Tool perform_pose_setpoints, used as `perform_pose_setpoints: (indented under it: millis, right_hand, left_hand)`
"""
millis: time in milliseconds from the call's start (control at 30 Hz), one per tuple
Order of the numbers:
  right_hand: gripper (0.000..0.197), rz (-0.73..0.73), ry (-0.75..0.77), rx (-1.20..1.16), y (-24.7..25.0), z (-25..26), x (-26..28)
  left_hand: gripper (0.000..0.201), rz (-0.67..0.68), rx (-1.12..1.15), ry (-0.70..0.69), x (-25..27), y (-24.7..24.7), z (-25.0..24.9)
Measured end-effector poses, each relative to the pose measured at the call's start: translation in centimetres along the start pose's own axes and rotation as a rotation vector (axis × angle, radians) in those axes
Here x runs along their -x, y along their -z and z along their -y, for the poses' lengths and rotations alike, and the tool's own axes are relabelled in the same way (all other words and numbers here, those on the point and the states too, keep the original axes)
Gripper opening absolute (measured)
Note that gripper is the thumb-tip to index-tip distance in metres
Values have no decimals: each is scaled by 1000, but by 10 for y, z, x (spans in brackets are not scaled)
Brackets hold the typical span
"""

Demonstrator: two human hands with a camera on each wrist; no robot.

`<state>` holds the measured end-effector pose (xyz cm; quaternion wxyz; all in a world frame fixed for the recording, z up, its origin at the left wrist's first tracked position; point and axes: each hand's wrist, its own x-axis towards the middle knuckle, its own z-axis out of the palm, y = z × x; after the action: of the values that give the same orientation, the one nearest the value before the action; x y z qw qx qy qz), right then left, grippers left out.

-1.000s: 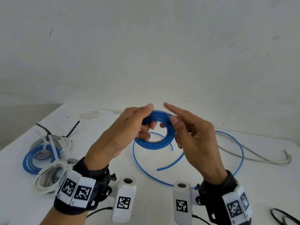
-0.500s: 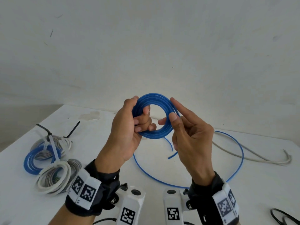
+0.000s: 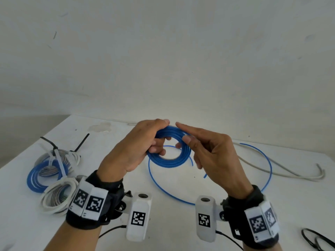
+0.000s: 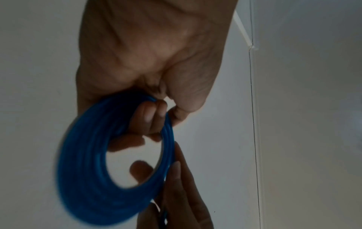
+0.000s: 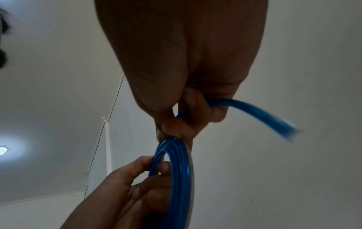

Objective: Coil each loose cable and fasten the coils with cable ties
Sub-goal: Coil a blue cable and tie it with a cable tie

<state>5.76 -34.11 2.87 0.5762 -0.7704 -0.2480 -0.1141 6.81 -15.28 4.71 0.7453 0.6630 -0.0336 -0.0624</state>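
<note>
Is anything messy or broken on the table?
Nothing looks broken. The only untidy bits are unfinished work: a long tail of the blue cable loops loose on the white table while both hands wind its coil, and a grey cable lies uncoiled behind it. A faint stain marks the far edge.

A white surface [image 3: 235, 211] meets a plain white wall [image 3: 181, 60] at its far edge. A pale stain [image 3: 100, 127] marks the surface's far left. A ceiling light [image 5: 3, 150] glows overhead.

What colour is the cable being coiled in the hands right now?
Blue. The coil shows best in the head view, held between both hands.
</note>
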Motion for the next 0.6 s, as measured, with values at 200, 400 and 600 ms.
perform_pose_setpoints:
  millis: [200,400,600]
  right_hand:
    - [33,-187,32,-167,-25,0,-2]
    - [36,-237,36,-239,-38,-2,-1]
    - [37,-31,20,-25,-5,-8,-3]
  left_hand:
    - [36,-143,374,-92,0,-3,-4]
    - [35,-100,613,-95,0,-10,1]
    - [45,112,116,46,-3,5,3]
